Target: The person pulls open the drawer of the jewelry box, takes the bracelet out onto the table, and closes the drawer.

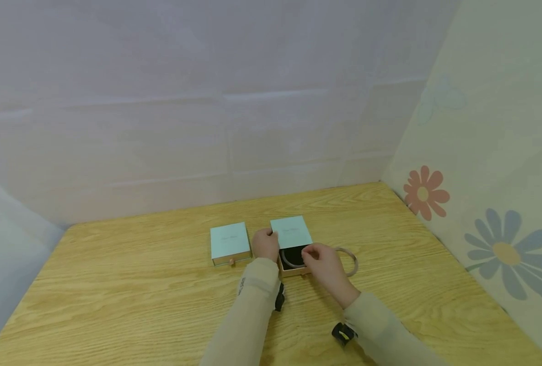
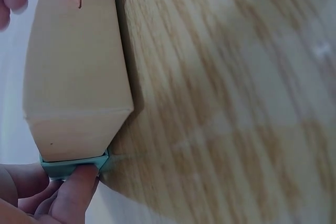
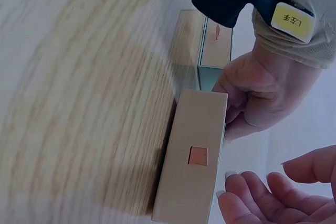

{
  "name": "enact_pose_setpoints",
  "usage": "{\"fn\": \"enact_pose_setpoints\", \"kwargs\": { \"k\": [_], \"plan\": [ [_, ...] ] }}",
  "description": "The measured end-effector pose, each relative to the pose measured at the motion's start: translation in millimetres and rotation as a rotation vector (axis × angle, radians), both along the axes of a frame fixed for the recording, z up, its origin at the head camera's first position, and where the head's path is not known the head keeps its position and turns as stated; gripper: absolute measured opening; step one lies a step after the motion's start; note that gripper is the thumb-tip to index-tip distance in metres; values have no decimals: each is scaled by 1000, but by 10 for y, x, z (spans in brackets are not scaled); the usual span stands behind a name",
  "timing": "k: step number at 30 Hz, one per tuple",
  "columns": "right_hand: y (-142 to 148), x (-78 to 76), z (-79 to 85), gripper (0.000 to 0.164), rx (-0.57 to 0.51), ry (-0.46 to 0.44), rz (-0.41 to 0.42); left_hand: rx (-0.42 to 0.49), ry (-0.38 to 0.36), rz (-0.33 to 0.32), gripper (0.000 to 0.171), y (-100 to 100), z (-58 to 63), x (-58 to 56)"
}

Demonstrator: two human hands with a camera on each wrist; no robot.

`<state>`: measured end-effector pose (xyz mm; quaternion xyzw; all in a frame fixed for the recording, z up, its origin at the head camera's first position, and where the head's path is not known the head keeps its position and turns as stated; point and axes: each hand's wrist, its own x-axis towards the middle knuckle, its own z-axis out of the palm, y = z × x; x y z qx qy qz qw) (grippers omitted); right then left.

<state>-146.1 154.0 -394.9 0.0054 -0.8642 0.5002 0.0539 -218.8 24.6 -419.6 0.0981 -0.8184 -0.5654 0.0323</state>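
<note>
My left hand grips the left side of a pale blue drawer box. In the left wrist view, its fingers lie against the teal sleeve of that box. The box's peach drawer is pulled out towards me and has a black inside. A greyish bangle lies in the drawer, partly hidden by my right hand. That hand hovers over the drawer's right side; in the right wrist view its thumb and fingers are apart with nothing visible between them. Another bangle lies on the table right of the hand.
A second pale blue box, its drawer pushed in, stands to the left of my left hand. Both boxes are on a wood-grain table. A pale cloth wall stands behind, and a flower-patterned wall rises on the right.
</note>
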Motion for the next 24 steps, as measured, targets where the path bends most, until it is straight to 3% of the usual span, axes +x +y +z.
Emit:
{"fn": "enact_pose_setpoints", "kwargs": {
  "k": [5,10,12,16,24],
  "plan": [
    [-17,-51,-42,12,82,44,34,5,-3,-5,20,-4,-4,1],
    [-45,-123,-87,8,262,97,110,7,-6,-5,20,3,-15,-18],
    [-61,-148,-100,7,337,103,138,12,-1,-7,30,7,-19,-29],
    [-101,-203,-128,6,436,90,197,25,2,-12,50,5,-38,-48],
    [-173,-306,-144,19,561,69,280,10,-8,-10,47,-3,-32,-47]
  ]
}}
